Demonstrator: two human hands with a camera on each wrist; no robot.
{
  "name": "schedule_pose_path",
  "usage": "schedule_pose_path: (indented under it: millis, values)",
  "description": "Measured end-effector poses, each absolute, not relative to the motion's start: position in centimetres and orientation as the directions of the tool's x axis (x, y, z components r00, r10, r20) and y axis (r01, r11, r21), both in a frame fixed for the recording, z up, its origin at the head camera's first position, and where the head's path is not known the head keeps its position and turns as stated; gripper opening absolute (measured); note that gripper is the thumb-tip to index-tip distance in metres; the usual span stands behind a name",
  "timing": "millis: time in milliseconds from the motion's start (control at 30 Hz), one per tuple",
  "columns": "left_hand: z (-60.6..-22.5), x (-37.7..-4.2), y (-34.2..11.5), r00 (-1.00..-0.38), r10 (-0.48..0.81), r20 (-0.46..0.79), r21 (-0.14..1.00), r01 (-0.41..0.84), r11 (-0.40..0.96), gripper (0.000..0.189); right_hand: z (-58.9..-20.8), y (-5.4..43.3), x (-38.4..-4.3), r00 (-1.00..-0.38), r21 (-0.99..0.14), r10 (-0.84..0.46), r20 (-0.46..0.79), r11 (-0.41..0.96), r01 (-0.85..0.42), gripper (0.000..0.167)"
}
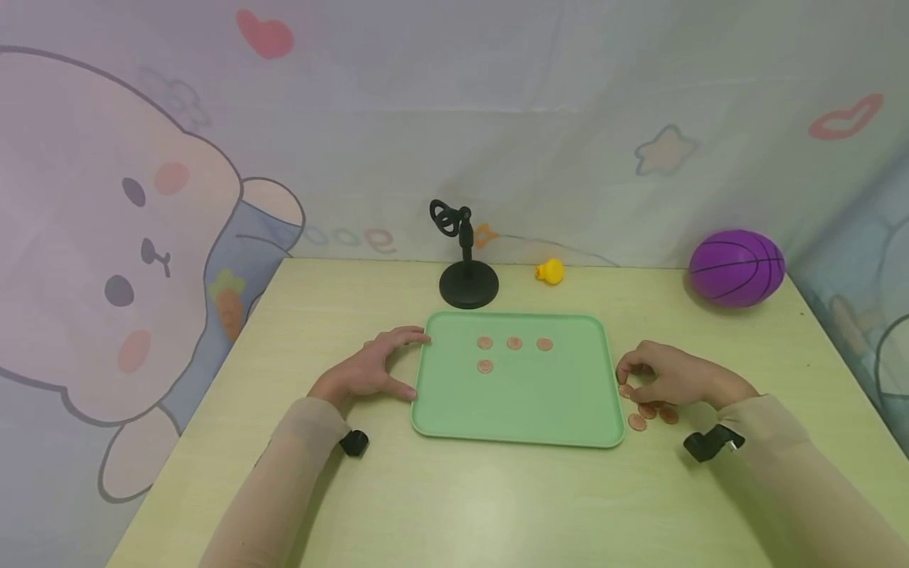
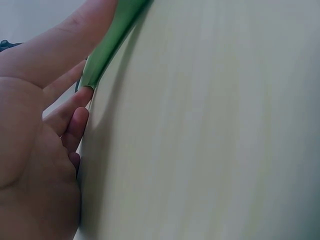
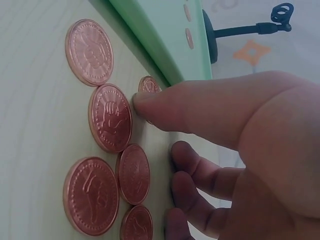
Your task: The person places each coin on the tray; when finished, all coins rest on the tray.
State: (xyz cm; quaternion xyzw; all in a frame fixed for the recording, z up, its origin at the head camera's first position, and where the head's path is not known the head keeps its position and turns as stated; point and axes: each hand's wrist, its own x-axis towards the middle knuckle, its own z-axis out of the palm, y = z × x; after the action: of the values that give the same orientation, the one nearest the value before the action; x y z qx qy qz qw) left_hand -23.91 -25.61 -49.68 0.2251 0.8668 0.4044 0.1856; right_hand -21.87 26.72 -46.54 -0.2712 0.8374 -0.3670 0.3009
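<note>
A light green tray [image 1: 518, 402] lies on the table, with several copper coins [image 1: 485, 367] set apart in its upper part. My left hand [image 1: 369, 369] is at the tray's left side, thumb and fingers spread and touching its rim; the left wrist view shows the thumb along the green edge [image 2: 107, 50]. Beyond the tray's right edge, my right hand [image 1: 667, 375] has thumb and index finger bent at a copper coin [image 3: 148, 85] on the table. The thumb partly covers that coin, and the index fingertip is hidden in the right wrist view. Several loose coins [image 3: 90, 52] lie nearby.
A black stand [image 1: 469, 285] with a round holder is behind the tray. To its right lies a small yellow toy [image 1: 550, 271]. A purple ball [image 1: 737, 268] sits at the table's back right corner, before a printed cloth backdrop [image 1: 497, 118].
</note>
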Motion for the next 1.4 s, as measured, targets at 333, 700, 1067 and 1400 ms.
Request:
schedule_pose_path:
  millis: [333, 700, 1067, 1400]
  values:
    - [-49.65, -23.75, -25.59, -0.83, 0.538, -0.146, 0.783, 0.236, 0.576, 0.091, -46.57, 26.66, -21.78, -0.68, -0.771, -0.664, -0.311, 0.594, -0.228, 0.007]
    - [-49.62, -23.75, -25.44, -0.83, 0.538, -0.147, 0.778, 0.239, 0.581, 0.091, -46.3, 26.76, -21.74, -0.715, -0.72, -0.611, -0.339, 0.658, -0.221, 0.007]
    - [-49.53, -23.74, -25.42, -0.83, 0.54, -0.141, 0.776, 0.246, 0.581, 0.091, -46.28, 27.0, -21.55, -0.769, -0.741, -0.532, -0.354, 0.661, -0.116, 0.013]
    - [-49.56, -23.8, -25.54, -0.83, 0.54, -0.138, 0.78, 0.245, 0.575, 0.092, -46.06, 27.07, -21.5, -0.764, -0.786, -0.544, -0.345, 0.613, -0.081, 0.014]
